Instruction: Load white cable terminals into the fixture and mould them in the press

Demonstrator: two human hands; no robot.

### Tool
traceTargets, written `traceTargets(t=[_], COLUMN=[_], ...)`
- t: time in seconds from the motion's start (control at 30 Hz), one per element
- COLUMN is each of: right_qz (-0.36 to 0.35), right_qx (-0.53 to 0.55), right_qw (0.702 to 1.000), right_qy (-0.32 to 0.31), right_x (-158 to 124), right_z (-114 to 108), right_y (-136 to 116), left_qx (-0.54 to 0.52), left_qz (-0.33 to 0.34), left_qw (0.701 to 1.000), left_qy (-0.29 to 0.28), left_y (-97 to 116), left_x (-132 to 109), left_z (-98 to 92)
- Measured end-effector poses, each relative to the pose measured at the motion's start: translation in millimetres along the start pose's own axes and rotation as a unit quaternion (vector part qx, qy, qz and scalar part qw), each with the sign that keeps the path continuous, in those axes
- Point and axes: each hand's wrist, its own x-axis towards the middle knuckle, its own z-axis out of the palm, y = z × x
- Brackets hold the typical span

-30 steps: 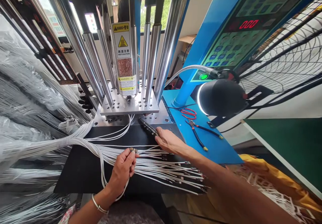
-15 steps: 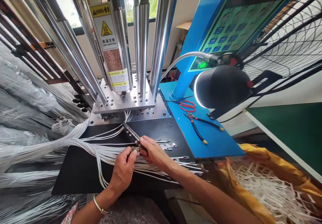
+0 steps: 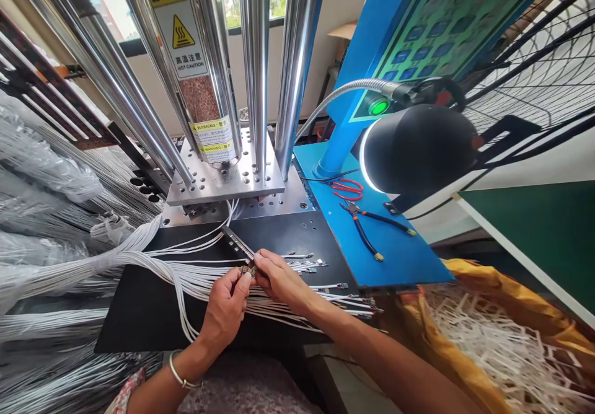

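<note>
My left hand (image 3: 225,305) is closed, with thumb and forefinger pinching a small metallic connector (image 3: 248,270). Close against it, my right hand (image 3: 279,282) has its fingers wrapped round one end of a dark slotted bar (image 3: 236,242). The bar's free end tilts up toward the press, and small pale pieces show along its edge. Beneath both hands, a bundle of white cables (image 3: 198,279) lies across the black work surface (image 3: 139,321). Several cable ends with small connectors (image 3: 318,263) fan out to the right. My fingers partly hide the connector and the bar's near end.
A press with a drilled metal plate (image 3: 260,184) and hot-caution labels stands ahead. Cutting pliers (image 3: 365,228) and red-handled scissors (image 3: 348,189) lie on the blue base (image 3: 395,259). A lit lamp (image 3: 413,150) hangs at right, above a yellow sack (image 3: 418,327) of white scraps.
The camera view has shifted slightly. My two hands stay together, still on the connector and the bar, with only a small movement of the fingers.
</note>
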Motion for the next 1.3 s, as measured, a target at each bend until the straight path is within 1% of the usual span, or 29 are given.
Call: traceTargets(t=[0.13, 0.33, 0.43, 0.57, 0.67, 0.73, 0.8, 0.93, 1.03, 1.1, 1.23, 1.3], right_qz=[-0.001, -0.038, -0.028, -0.017, -0.02, -0.023, -0.025, -0.022, -0.009, -0.001, 0.013, 0.011], right_qx=[-0.043, -0.094, -0.079, -0.036, -0.044, -0.061, -0.07, -0.073, -0.054, -0.034, -0.01, -0.014], right_qw=[0.999, 0.995, 0.996, 0.999, 0.999, 0.998, 0.997, 0.997, 0.998, 0.999, 0.999, 0.999], right_qy=[0.002, -0.003, -0.013, -0.01, -0.014, -0.025, -0.028, -0.03, -0.041, -0.039, -0.039, -0.04], right_x=[-1.2, -0.8, -1.7, -3.1, -4.0, -4.7, -5.6, -7.5, -9.1, -9.8, -9.9, -9.7], right_z=[-1.2, -0.1, 1.4, 0.5, -1.0, -1.0, -0.2, 2.1, 2.5, 1.9, 0.4, 0.2], right_y=[1.4, 5.6, 5.0, 2.8, 1.8, 1.3, 0.6, -0.5, -0.6, -0.5, -0.3, -0.3], left_qx=[-0.043, -0.063, -0.048, -0.002, 0.022, 0.026, 0.015, -0.039, -0.079, -0.068, -0.009, -0.005], left_qz=[-0.018, -0.018, -0.027, -0.025, -0.018, -0.02, -0.027, -0.037, -0.057, -0.054, -0.012, -0.011], left_qw=[0.999, 0.998, 0.998, 1.0, 0.999, 0.999, 0.998, 0.998, 0.995, 0.996, 0.999, 0.999], left_qy=[0.005, -0.016, -0.029, -0.01, -0.028, -0.043, -0.047, -0.029, -0.029, -0.036, -0.052, -0.046], left_y=[2.4, 3.0, 5.7, 12.7, 15.3, 15.7, 15.9, 15.1, 12.5, 11.5, 14.9, 17.7], left_x=[0.1, 2.6, 3.6, 1.6, -0.5, -0.9, -0.3, 2.3, 3.0, 2.3, 0.5, 0.2], left_z=[1.4, -1.4, -7.3, -18.5, -23.5, -23.5, -21.7, -19.0, -20.3, -21.6, -20.9, -18.6])
